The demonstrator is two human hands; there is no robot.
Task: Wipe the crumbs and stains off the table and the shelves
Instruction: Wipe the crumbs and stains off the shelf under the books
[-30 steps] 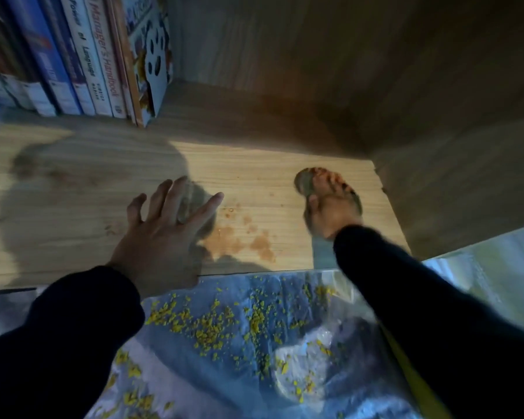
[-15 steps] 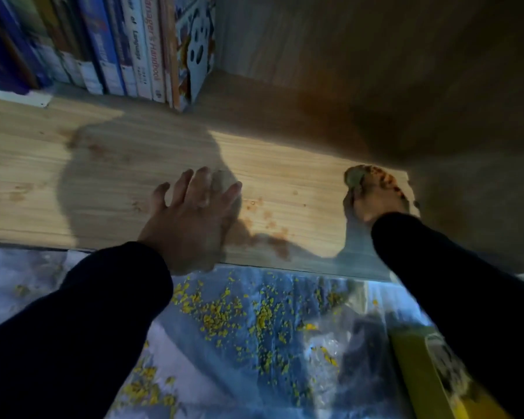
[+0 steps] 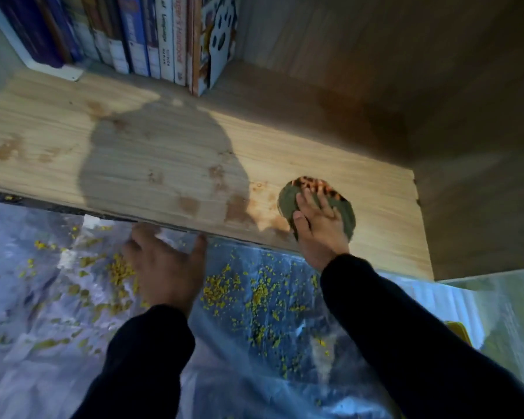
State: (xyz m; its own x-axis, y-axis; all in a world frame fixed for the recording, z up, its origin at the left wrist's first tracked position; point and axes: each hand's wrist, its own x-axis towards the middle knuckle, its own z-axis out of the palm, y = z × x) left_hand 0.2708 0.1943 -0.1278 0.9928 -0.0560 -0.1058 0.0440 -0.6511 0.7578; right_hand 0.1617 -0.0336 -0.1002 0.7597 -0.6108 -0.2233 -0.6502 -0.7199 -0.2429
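Head view: the right hand [image 3: 318,228] lies flat on a greenish cloth [image 3: 344,211], its fingers [image 3: 327,204] spread and pressing down rather than curled around it, near the right end of the wooden shelf [image 3: 164,152]. The cloth's far edge is smeared reddish-brown. Brown stains [image 3: 239,211] lie just left of it by the shelf's near edge, with fainter blotches further left. The left hand [image 3: 164,264] sits below the shelf's near edge, fingers apart over a clear plastic sheet [image 3: 254,358] strewn with yellow crumbs [image 3: 254,294]; I cannot tell whether it is gripping the edge. Books [image 3: 152,40] stand at the far left.

The cloth looks soft, limp and light, so a flat palm with spread fingers suits it best; a pinch at one corner would likely bunch it up. It may be damp and could spread the stains unless refolded.
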